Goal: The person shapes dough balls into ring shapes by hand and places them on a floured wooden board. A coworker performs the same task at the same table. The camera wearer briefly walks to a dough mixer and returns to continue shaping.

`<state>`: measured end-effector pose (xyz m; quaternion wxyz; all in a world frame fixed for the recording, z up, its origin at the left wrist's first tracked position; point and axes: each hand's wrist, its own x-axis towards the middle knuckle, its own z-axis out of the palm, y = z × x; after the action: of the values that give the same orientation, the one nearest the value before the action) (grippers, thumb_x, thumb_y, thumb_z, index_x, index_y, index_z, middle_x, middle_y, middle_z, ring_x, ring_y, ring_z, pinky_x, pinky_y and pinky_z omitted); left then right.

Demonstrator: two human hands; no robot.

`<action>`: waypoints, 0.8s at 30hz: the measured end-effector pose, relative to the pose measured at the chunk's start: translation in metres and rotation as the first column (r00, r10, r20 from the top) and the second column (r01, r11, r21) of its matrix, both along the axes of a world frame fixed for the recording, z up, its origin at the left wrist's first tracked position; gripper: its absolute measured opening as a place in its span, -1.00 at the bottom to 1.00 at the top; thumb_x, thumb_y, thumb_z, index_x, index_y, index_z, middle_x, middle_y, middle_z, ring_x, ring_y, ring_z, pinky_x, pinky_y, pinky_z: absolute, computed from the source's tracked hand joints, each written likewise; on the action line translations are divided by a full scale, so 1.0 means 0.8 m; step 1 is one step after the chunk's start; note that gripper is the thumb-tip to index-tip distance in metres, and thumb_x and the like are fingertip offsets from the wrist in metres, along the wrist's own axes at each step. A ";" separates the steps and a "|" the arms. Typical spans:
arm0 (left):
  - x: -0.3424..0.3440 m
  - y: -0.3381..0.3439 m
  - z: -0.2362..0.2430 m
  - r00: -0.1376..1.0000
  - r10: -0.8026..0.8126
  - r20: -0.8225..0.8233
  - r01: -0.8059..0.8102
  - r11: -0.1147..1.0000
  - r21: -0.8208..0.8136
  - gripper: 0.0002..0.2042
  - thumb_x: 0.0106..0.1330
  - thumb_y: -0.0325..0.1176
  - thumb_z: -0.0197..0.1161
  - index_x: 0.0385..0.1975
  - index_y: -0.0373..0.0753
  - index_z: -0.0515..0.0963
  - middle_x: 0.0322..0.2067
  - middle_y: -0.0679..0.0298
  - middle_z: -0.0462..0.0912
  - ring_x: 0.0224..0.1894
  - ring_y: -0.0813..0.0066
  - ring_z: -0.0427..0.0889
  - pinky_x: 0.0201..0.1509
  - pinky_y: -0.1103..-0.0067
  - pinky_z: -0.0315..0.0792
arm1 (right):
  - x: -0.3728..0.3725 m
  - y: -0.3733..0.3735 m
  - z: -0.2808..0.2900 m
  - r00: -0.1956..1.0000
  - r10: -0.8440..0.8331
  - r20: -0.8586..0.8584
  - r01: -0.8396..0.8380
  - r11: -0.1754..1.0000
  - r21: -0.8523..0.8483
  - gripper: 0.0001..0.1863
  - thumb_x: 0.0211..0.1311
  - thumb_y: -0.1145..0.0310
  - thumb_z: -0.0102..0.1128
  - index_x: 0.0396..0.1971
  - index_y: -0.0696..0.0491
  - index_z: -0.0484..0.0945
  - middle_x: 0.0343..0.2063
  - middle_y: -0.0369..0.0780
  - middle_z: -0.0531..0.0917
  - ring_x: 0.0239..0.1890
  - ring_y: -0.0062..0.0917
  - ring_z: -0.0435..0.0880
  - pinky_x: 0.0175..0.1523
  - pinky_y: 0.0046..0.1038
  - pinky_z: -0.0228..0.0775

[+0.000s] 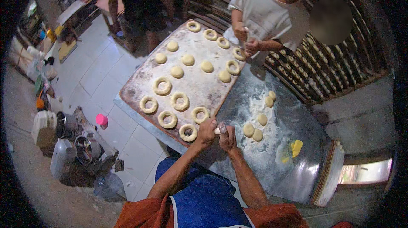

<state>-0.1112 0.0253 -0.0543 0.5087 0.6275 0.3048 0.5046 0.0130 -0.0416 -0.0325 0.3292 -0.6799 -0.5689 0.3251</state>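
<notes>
My left hand (206, 134) and my right hand (228, 138) meet at the near right edge of a floured board. Both are closed on a small piece of pale dough (218, 130), partly hidden by the fingers. Just left of them lies a dough ring (188, 132), with another dough ring (199, 115) a little farther off. Several more rings and flattened dough rounds (177, 72) are spread over the board (140, 84). On the floured metal table to my right sit several loose dough rounds (257, 135).
Across the table a co-worker (265, 11) in a white shirt works dough with both hands. A yellow piece (296, 147) lies on the metal table (293, 177). Racks of shaped dough (323, 64) stand behind. Pots (87, 148) and a pink object (101, 120) are at left.
</notes>
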 end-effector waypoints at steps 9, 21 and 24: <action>-0.073 0.055 0.004 0.989 0.052 0.139 -0.027 0.983 -0.180 -0.71 0.34 -0.23 -0.16 -0.59 -0.24 0.29 -0.69 0.17 0.28 -0.65 0.23 0.31 -0.56 0.44 0.21 | -0.098 0.082 0.062 0.986 0.010 -0.169 0.019 0.986 0.166 -0.38 0.34 -0.05 -0.23 -0.67 0.19 0.45 -0.73 -0.05 0.48 -0.65 -0.19 0.44 -0.47 -0.18 0.21; -0.151 0.105 0.019 0.977 0.083 0.196 -0.006 0.932 -0.363 -0.65 0.36 -0.25 -0.20 -0.67 -0.26 0.26 -0.67 0.05 0.33 -0.63 0.18 0.36 -0.55 0.41 0.20 | -0.152 0.142 0.043 0.982 0.135 0.132 -0.175 0.910 0.376 -0.45 0.29 -0.04 -0.15 -0.54 0.19 0.53 -0.72 -0.24 0.49 -0.64 -0.39 0.44 -0.45 -0.38 0.30; -0.186 0.117 0.009 0.959 0.258 -0.121 -0.262 0.965 -0.016 -0.68 0.31 -0.28 -0.14 -0.67 -0.31 0.26 -0.67 0.05 0.35 -0.65 0.18 0.37 -0.56 0.42 0.20 | -0.186 0.172 0.064 0.925 0.366 0.101 -0.379 0.876 0.298 -0.51 0.27 0.02 -0.08 -0.55 0.19 0.49 -0.77 -0.24 0.40 -0.68 -0.36 0.39 -0.49 -0.37 0.27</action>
<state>-0.2601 0.1190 -0.0467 0.4290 0.6025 0.4219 0.5243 -0.1357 0.0958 0.0188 0.3519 -0.5035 -0.7400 0.2740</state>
